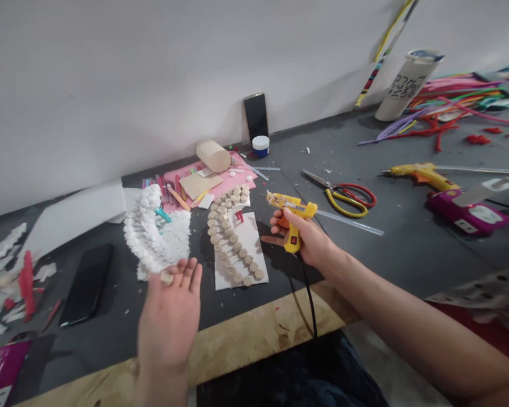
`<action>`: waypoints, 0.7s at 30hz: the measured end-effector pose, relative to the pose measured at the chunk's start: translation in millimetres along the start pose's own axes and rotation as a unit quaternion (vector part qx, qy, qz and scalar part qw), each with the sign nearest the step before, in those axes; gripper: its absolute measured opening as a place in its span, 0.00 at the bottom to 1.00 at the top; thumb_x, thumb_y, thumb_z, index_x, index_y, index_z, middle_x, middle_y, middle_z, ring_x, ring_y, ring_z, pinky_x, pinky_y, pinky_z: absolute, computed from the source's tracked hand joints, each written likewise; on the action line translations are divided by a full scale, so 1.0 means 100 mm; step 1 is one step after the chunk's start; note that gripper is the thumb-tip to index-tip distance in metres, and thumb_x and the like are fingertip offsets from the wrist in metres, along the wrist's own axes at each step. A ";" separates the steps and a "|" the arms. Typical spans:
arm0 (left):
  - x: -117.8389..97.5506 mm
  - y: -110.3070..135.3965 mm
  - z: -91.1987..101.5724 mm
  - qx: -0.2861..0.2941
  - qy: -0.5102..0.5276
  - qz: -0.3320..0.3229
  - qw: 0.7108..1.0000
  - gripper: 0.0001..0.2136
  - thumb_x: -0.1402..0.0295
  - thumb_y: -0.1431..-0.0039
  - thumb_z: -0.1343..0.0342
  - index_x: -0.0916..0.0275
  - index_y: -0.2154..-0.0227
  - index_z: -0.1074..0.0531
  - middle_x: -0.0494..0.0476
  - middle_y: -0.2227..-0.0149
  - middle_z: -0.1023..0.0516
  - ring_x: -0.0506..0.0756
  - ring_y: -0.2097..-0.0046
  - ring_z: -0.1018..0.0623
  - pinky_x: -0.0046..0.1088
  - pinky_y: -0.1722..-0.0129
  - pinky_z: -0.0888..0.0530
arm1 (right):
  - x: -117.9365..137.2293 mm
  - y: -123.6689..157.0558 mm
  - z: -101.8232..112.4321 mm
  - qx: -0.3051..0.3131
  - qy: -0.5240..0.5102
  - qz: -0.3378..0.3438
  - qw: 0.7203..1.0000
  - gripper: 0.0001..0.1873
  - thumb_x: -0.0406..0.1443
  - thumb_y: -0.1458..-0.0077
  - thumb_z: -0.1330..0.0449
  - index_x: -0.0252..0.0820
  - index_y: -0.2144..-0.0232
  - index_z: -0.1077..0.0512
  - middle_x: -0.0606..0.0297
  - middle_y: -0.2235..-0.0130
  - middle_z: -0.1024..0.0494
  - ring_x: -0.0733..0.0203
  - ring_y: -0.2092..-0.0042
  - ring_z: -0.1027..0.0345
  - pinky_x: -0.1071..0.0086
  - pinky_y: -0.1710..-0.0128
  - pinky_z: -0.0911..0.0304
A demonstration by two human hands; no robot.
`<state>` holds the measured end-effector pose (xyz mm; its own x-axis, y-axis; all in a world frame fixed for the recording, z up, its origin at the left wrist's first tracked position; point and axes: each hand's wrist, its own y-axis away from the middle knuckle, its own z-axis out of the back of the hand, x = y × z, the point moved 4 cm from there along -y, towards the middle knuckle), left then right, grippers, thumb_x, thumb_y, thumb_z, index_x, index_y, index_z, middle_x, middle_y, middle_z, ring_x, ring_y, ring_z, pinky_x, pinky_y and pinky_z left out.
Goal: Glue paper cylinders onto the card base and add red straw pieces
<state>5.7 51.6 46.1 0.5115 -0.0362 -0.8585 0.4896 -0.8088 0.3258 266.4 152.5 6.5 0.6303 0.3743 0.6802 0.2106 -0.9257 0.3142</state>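
My left hand (169,316) hovers over the front of the dark table, back of the hand up, pinching a small round wooden disc (167,277) between thumb and fingertips. My right hand (303,237) grips a yellow hot glue gun (292,217) by its handle, nozzle pointing left, its black cord (307,299) running down over the table edge. Between the hands lies a white sheet (248,249) with curved rows of several wooden discs. Beside it on the left is a white fluffy foam piece (152,234).
A black phone (87,282) lies front left. Red-and-yellow scissors (348,198), a second glue gun (424,174), a purple power strip (466,215) and pipe cleaners (445,113) sit to the right. A pink sheet (237,178) with craft bits, a cardboard tube (213,155) and another phone (255,116) stand at the back.
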 end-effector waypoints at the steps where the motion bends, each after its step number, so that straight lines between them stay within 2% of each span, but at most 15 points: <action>1: 0.09 -0.02 -0.02 -0.005 0.005 0.022 1.000 0.19 0.57 0.30 0.58 0.61 0.68 0.27 0.62 0.53 0.24 0.57 0.46 0.24 0.40 0.43 0.26 | -0.03 0.00 -0.01 -0.005 -0.017 -0.006 1.000 0.11 0.42 0.45 0.33 0.40 0.67 0.26 0.68 0.69 0.24 0.66 0.70 0.30 0.53 0.57 0.23; 4: 0.29 -0.04 -0.07 -0.019 0.031 0.105 0.994 0.20 0.62 0.29 0.61 0.63 0.72 0.30 0.65 0.53 0.23 0.56 0.46 0.23 0.39 0.40 0.29 | -0.10 -0.02 -0.02 -0.018 -0.050 -0.020 0.998 0.09 0.41 0.44 0.34 0.41 0.67 0.27 0.69 0.69 0.24 0.67 0.71 0.30 0.55 0.57 0.23; 6: 0.34 -0.02 -0.11 -0.022 0.059 0.142 0.988 0.20 0.61 0.29 0.61 0.63 0.74 0.31 0.64 0.54 0.23 0.55 0.46 0.23 0.37 0.38 0.30 | -0.12 -0.04 -0.02 -0.020 -0.057 -0.014 0.998 0.09 0.41 0.45 0.33 0.42 0.67 0.27 0.69 0.70 0.24 0.67 0.71 0.30 0.58 0.57 0.23; 10: 0.34 -0.01 -0.23 -0.010 0.090 0.155 0.984 0.20 0.61 0.29 0.59 0.63 0.74 0.31 0.62 0.58 0.22 0.56 0.50 0.22 0.39 0.41 0.28 | -0.12 -0.11 -0.05 -0.018 -0.042 0.042 0.998 0.15 0.43 0.51 0.28 0.42 0.68 0.26 0.70 0.69 0.23 0.68 0.71 0.29 0.62 0.57 0.24; 13: 0.39 -0.04 -0.29 0.001 0.101 0.149 0.984 0.19 0.62 0.29 0.58 0.63 0.74 0.30 0.61 0.61 0.23 0.55 0.52 0.21 0.36 0.44 0.27 | -0.10 -0.15 -0.07 -0.004 -0.017 0.078 0.997 0.20 0.47 0.57 0.26 0.42 0.69 0.26 0.70 0.69 0.23 0.68 0.70 0.28 0.65 0.56 0.24; 15: 0.42 -0.07 -0.27 0.004 0.092 0.121 0.988 0.18 0.62 0.30 0.56 0.64 0.72 0.28 0.61 0.61 0.23 0.54 0.54 0.21 0.34 0.46 0.26 | -0.06 -0.15 -0.08 0.000 -0.006 0.098 0.995 0.22 0.48 0.59 0.25 0.42 0.69 0.26 0.70 0.69 0.23 0.67 0.70 0.27 0.65 0.56 0.25; 17: 0.43 -0.09 -0.17 0.010 0.048 0.053 0.997 0.14 0.62 0.32 0.50 0.64 0.70 0.27 0.58 0.63 0.23 0.52 0.58 0.22 0.30 0.51 0.25 | 0.00 -0.11 -0.08 -0.002 0.011 0.116 0.993 0.23 0.49 0.61 0.25 0.41 0.69 0.26 0.69 0.69 0.24 0.67 0.70 0.28 0.65 0.58 0.24; 19: 0.41 -0.09 -0.05 0.027 -0.034 -0.028 0.999 0.10 0.61 0.37 0.43 0.63 0.68 0.24 0.54 0.66 0.24 0.50 0.63 0.24 0.25 0.57 0.26 | 0.08 -0.02 -0.07 -0.009 0.053 0.126 0.991 0.23 0.50 0.61 0.25 0.41 0.69 0.26 0.69 0.69 0.24 0.66 0.71 0.29 0.66 0.66 0.24; 21: 0.40 -0.05 0.05 0.057 -0.128 -0.068 0.988 0.11 0.60 0.42 0.38 0.62 0.64 0.23 0.53 0.67 0.24 0.49 0.65 0.26 0.23 0.61 0.28 | 0.15 0.12 -0.07 -0.009 0.124 0.125 0.984 0.22 0.50 0.58 0.27 0.42 0.68 0.26 0.67 0.68 0.24 0.65 0.72 0.30 0.70 0.75 0.28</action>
<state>20.5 51.4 7.7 0.2431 -0.0577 -0.9683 0.4523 -0.8763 0.1658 273.4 147.6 24.8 0.4577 0.1394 0.8781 0.0573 -0.9902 0.1273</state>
